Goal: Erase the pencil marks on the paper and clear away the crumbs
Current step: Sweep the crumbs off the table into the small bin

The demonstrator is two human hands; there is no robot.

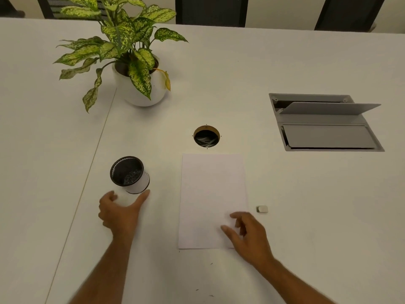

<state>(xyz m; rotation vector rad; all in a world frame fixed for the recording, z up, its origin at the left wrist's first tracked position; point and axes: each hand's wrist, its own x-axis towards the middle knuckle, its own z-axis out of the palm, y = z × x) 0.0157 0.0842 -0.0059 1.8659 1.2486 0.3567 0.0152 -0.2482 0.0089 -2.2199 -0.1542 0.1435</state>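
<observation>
1. White and matt, sheet of paper (211, 194) lying flat on the bench (306, 205), portrait to the wearer, just below a round cable hole (206, 136); no pencil marks readable on it from this view, too faint or absent to tell.
2. Small, pale, block-shaped eraser (262, 209) resting on the bench just beside the paper's right edge, untouched by either hand.
3. Right hand (247, 234) over the paper's lower right corner, fingers (237, 215) loosely spread and released, grasping nothing, near the eraser but apart from it.
4. Left hand (119, 212) on the bench just below a black mesh pen cup (129, 174) with a white band, fingers open in a wide curve and holding nothing; thumb tip close to the cup's base, contact not clear.
5. Judged as the start of the erasing step: eraser not yet picked up, paper not yet pinned.
6. Next move likely calls for a short reach right to pinch the eraser, with the other hand flattening the thin sheet against sliding on the smooth bench.
7. A few dark specks (211, 263) on the bench below the paper, possibly crumbs; too small to be sure.
8. Further out: glossy variegated potted plant (135, 62) in a rounded white pot, and a grey metal cable hatch (324, 123) with its flap raised.
</observation>
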